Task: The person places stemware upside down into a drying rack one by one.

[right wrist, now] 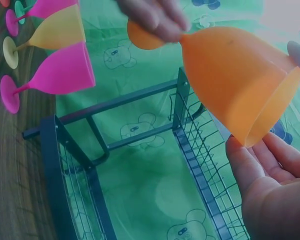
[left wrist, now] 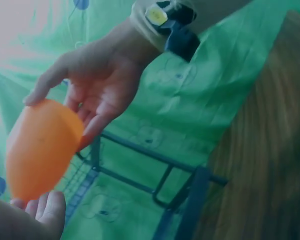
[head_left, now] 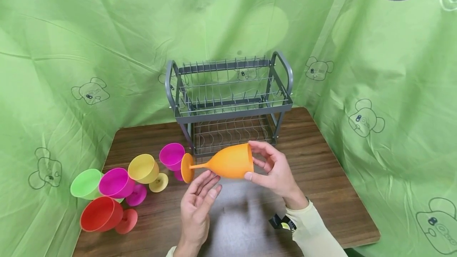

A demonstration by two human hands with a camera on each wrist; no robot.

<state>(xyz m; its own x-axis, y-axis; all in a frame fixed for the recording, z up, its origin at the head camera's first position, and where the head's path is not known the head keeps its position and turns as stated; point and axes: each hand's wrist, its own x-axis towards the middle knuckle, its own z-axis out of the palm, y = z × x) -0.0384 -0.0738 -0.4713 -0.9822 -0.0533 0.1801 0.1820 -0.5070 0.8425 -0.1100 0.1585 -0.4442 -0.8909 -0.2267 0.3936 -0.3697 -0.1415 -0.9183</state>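
An orange plastic goblet (head_left: 232, 162) lies sideways in the air above the table, its foot to the left and its mouth to the right. My right hand (head_left: 276, 169) pinches the rim between thumb and fingers, as the right wrist view also shows on the goblet (right wrist: 235, 75). Below the stem end of the bowl is my left hand (head_left: 198, 207), palm up, with fairly straight fingers reaching under the goblet. In the left wrist view those left fingers (left wrist: 50, 210) are right at the lower end of the orange bowl (left wrist: 45, 145).
A dark two-tier dish rack (head_left: 232, 110) stands at the back of the wooden table (head_left: 314, 162). Upright goblets stand at the left: magenta (head_left: 172, 158), yellow (head_left: 144, 169), another magenta (head_left: 117, 183), green (head_left: 85, 183) and red (head_left: 101, 214). Green printed cloth (head_left: 371, 70) hangs around the table.
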